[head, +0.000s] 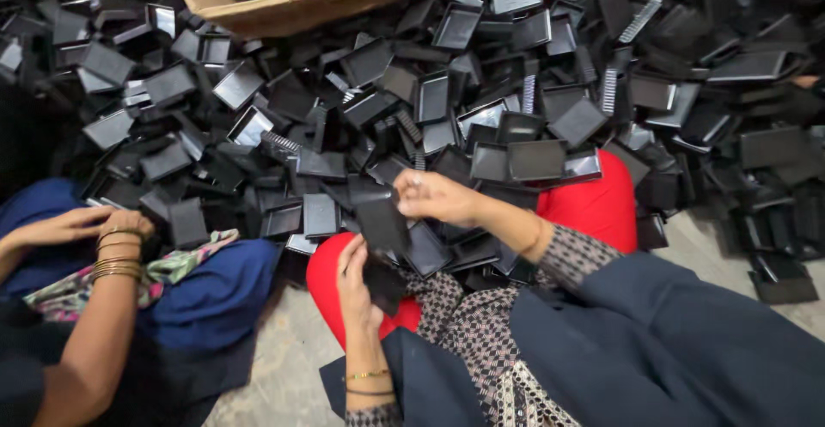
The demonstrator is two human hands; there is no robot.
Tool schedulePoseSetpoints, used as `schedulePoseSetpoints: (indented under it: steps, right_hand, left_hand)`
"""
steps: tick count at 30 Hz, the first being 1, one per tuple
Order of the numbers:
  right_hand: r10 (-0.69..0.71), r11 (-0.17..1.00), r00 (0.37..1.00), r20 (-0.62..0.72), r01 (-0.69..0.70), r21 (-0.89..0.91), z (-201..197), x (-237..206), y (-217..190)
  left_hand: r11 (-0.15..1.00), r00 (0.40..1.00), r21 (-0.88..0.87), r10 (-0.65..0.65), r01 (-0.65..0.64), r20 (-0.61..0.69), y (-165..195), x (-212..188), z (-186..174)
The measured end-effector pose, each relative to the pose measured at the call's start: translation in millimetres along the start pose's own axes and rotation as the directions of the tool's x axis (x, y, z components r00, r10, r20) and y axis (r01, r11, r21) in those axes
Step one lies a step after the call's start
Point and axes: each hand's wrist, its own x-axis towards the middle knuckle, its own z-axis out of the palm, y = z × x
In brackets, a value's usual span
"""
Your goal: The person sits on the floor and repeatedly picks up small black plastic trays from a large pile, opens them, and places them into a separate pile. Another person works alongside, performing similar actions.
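Both hands, left (pixel 357 285) and right (pixel 438 197), hold a flat black plastic piece (pixel 382 228) upright.

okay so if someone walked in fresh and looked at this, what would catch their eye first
First, the huge heap of black plastic trays that fills the upper picture and spills across the floor, with a cardboard box sunk in it at the top. Next, the red-clad knees at centre, where the left hand and right hand hold a black piece between them. At far left, another person's arm wears gold bangles.
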Motion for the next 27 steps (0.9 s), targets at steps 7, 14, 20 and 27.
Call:
schedulePoseSetpoints:
  steps: [7, 14, 20, 27]
  right_hand:
    - [-0.084, 0.987, 0.939, -0.333, 0.033, -0.157, 27.1, -68.1, -38.4]
    - [-0.421, 0.586, 0.891, -0.171, 0.123, -0.801, 43.5, -89.0, -47.8]
    - [-0.202, 0.891, 0.96, -0.195, 0.097, -0.444, 42.9, -86.4, -26.2]
    - [-0.391, 0.666, 0.92, -0.017, 0.27, -0.695, 67.9, -103.0, -21.5]
  left_hand:
    - [0.993, 0.977, -0.118, 0.026, 0.0, 0.211, -31.9, 30.2, 52.6]
    - [0.995, 0.987, -0.07, 0.075, -0.066, 0.14, -35.8, 13.5, 69.4]
    - [0.984, 0.982, -0.007, 0.18, -0.18, 0.065, -27.4, 5.0, 80.2]
    - [0.951, 0.995, -0.306, 0.017, -0.047, -0.1, -26.8, 14.3, 67.0]
